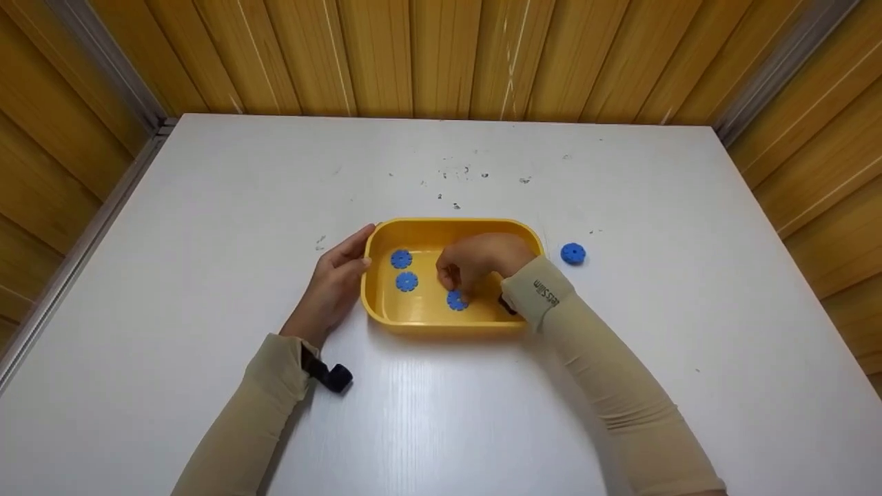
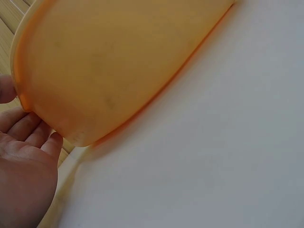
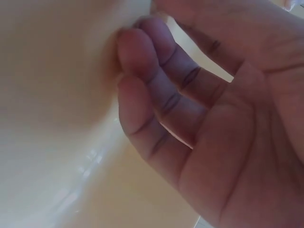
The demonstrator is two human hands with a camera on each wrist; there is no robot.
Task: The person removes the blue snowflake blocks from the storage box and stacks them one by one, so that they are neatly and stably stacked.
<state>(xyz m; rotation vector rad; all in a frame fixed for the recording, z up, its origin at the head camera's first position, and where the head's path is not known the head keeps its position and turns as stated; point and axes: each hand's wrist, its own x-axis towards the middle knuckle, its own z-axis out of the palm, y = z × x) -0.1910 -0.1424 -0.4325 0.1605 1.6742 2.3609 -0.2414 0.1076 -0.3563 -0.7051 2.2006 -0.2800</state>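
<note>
Fingertips on Blue, Deep in the Yellow Tray!

Closest in, look at tan sleeves, angled over the table. Mid-table, see the yellow tray, held at its left edge by the left hand, fingers bent outside, thumb at the rim. Inside, near the near edge, look: a blue disc, under the fingertips of the right hand, fingers well curled; cannot tell whether pinched or merely touched. Could skid on the smooth floor under a lopsided press! Towards the left edge, spot a second blue disc and, just behind, a third blue disc, both flat; could be jolted out of place by a tug on the rim. Beyond the right edge, on the table, note a thick blue piece, perhaps stacked; could be knocked by a careless forearm.
</note>
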